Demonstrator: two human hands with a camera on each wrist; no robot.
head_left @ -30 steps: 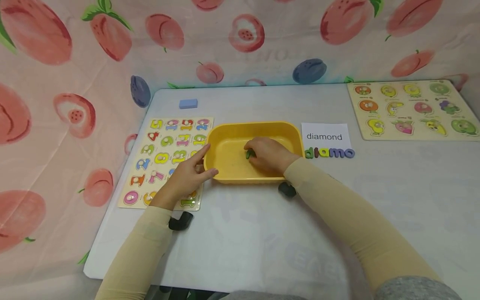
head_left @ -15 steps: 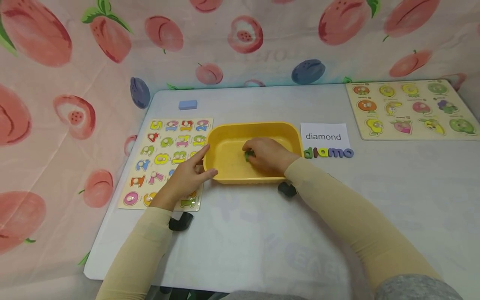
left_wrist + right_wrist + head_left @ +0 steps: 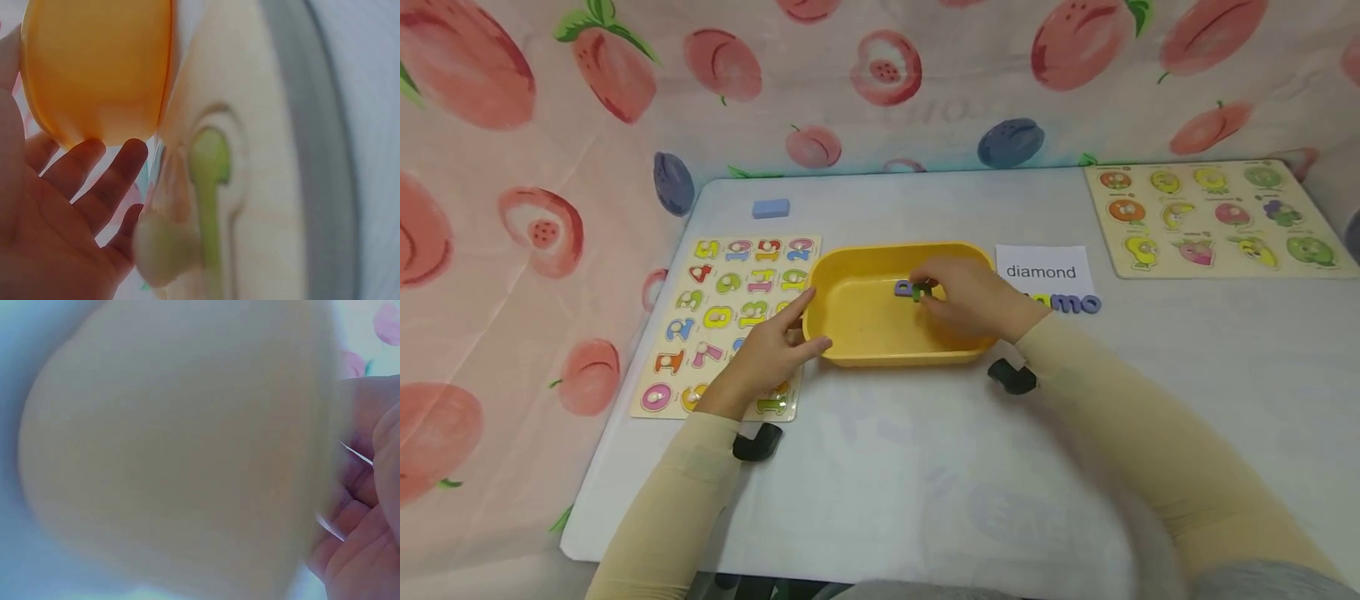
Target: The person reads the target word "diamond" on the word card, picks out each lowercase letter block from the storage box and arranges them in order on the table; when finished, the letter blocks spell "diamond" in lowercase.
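My left hand (image 3: 767, 354) touches the left end of the yellow tray (image 3: 880, 360), its thumb at the front corner and its fingers spread along the end wall. In the left wrist view the fingertips (image 3: 134, 150) rest against the tray. Over the right half of the tray, my right hand (image 3: 970, 292) pinches a small green toy letter (image 3: 922, 289). A purple letter (image 3: 903, 288) shows right beside it at the fingertips. In the right wrist view the tray wall (image 3: 175, 456) is blurred and hides the fingertips.
Right of the tray lies a card (image 3: 1052, 260) reading "diamond", with coloured letters (image 3: 1067, 303) below it, partly hidden by the right hand. A number puzzle board (image 3: 700, 283) lies under the left hand. Farther off are a blue block (image 3: 771, 208) and a fruit puzzle board (image 3: 1217, 221).
My right hand has moved right and slightly up with the green letter, and the purple letter has come into sight. The left hand stays on the tray.
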